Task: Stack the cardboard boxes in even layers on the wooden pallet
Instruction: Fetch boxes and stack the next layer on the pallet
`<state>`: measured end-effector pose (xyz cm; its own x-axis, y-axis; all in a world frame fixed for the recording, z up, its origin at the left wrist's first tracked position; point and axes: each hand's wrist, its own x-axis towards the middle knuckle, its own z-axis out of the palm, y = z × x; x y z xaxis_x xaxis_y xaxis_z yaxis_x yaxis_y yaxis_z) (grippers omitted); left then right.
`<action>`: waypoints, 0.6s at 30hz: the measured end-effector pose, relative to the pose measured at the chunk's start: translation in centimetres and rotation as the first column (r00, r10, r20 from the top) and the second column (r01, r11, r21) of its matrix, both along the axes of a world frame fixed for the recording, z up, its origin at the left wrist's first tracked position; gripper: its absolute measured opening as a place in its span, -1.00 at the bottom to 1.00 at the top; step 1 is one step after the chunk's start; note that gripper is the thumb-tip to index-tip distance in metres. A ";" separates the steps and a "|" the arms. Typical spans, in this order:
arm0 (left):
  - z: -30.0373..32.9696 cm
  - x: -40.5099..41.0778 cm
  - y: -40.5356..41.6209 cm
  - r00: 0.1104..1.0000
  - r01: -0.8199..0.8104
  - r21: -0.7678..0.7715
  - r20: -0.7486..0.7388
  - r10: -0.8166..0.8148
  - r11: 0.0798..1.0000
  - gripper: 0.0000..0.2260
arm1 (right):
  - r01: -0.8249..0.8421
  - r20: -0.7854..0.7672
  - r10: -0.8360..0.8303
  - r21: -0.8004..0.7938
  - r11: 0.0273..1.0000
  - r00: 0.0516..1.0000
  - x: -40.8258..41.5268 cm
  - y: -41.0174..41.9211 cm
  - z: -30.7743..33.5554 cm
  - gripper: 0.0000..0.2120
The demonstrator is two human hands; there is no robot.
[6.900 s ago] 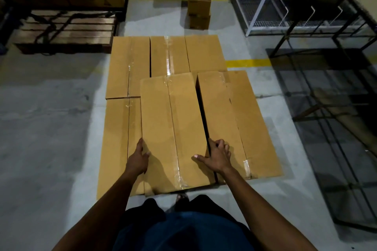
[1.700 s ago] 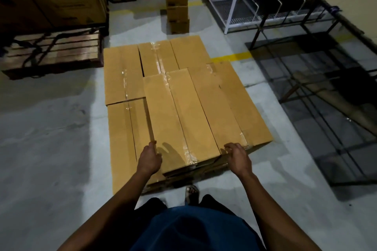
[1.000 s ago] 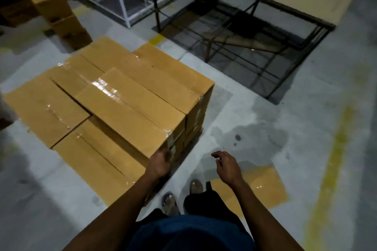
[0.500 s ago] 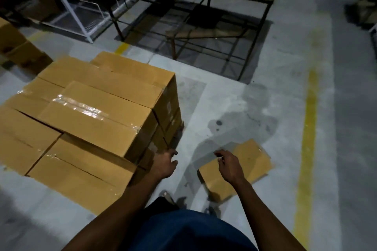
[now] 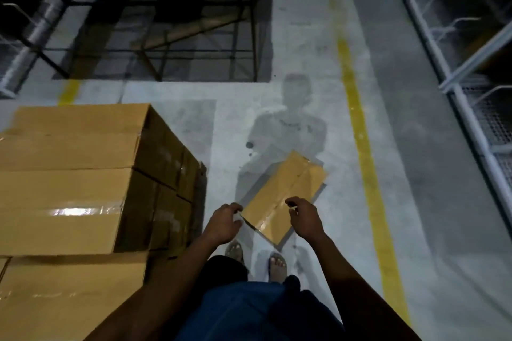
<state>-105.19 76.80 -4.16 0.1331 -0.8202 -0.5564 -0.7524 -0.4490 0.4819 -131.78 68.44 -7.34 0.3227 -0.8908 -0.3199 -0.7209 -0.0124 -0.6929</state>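
A stack of taped cardboard boxes fills the left side, two layers showing at its near corner; the pallet beneath is hidden. One long cardboard box lies alone on the concrete floor ahead of my feet, turned diagonally. My left hand hovers at its near left corner, fingers curled and apart, holding nothing. My right hand hangs above its near right edge, fingers spread and bent down, also holding nothing. Whether either hand touches the box is unclear.
A black metal table frame stands beyond the stack. A yellow floor line runs away on the right. White wire racking lines the far right. My shadow falls on the floor around the lone box.
I have turned right, away from the stack, which slid to the left of view. Both hands left the stacked boxes and came down over the lone box on the floor.
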 end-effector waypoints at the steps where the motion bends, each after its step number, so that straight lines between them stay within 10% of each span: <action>1: 0.0 0.2 -0.8 1.000 0.023 -0.009 -0.013 -0.023 1.000 -0.63 | 0.031 -0.003 -0.031 0.006 1.000 1.000 0.0 0.0 0.0 -0.70; 18: -14.3 1.2 -11.2 0.979 0.182 0.054 -0.100 -0.176 0.982 -0.57 | 0.377 -0.069 -0.373 0.065 0.924 0.925 0.9 1.4 -13.3 -0.69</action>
